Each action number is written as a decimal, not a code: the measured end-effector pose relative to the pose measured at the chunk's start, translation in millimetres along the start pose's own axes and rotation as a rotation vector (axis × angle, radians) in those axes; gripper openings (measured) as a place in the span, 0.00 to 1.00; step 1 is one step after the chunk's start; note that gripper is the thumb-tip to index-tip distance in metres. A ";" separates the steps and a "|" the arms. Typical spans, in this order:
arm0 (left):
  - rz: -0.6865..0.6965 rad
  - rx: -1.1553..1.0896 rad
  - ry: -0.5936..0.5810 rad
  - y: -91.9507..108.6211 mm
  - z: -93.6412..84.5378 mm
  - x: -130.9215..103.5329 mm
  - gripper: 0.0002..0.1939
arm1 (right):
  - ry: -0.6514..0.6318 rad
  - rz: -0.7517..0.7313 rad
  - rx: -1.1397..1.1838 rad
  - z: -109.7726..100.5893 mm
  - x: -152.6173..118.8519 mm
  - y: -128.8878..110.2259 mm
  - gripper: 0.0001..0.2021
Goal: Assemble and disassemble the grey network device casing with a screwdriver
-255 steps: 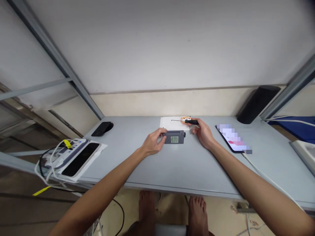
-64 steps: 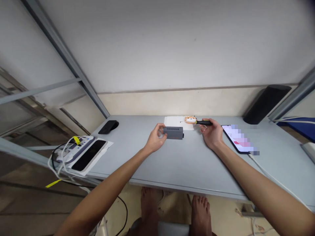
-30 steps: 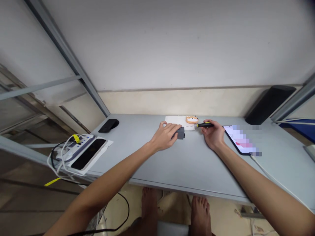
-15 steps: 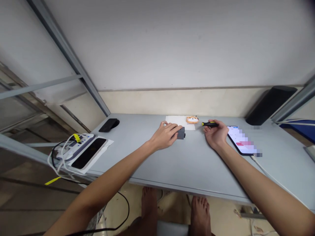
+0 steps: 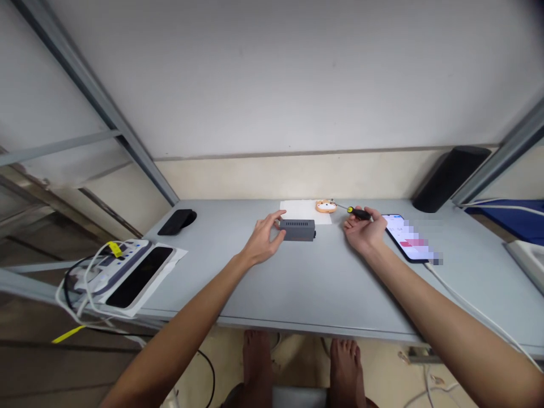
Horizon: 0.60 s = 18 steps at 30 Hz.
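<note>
A dark grey box with a row of slots lies on the desk, its long side facing me. My left hand straddles its left end, thumb on the front face and fingers around the back. Closed around the black-and-yellow handle of a screwdriver is my right hand, palm partly turned up. The screwdriver's thin shaft points left, towards a small orange-and-white animal-face case. That case sits on a sheet of white paper behind the box.
A lit phone with a cable lies right of my right hand. At the back right stands a black cylinder. On the left are a power strip, a dark-screened phone and a black cable-hole cover. A wall closes the desk's back.
My left hand has shifted from over the box to its left end, uncovering the slotted face. The screwdriver has tilted, its tip now higher beside the animal-face case. The view has shifted slightly.
</note>
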<state>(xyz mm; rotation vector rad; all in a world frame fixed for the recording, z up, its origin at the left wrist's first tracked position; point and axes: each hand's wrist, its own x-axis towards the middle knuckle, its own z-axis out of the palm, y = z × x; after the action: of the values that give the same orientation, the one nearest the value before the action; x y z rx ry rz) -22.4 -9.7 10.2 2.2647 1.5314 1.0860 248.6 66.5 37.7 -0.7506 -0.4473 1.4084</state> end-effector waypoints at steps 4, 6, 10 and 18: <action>0.003 -0.066 -0.005 -1.4 1.7 -2.6 0.26 | 0.164 0.160 0.107 19.4 -18.2 0.5 0.08; -0.021 -0.091 -0.012 -1.2 1.5 -2.9 0.23 | 0.185 0.143 0.092 25.4 -23.7 2.3 0.09; -0.087 -0.158 -0.011 -0.7 1.5 -2.6 0.17 | 0.231 0.090 0.045 27.4 -26.3 4.4 0.11; -0.196 -0.256 -0.029 0.4 0.2 8.2 0.16 | 0.240 -0.003 -0.044 24.1 -26.6 10.0 0.13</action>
<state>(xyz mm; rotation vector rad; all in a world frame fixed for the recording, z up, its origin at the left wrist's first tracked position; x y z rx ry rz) -20.4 -2.8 14.0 1.9109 1.4727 1.1163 221.3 45.3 51.4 -0.9417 -0.2928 1.2899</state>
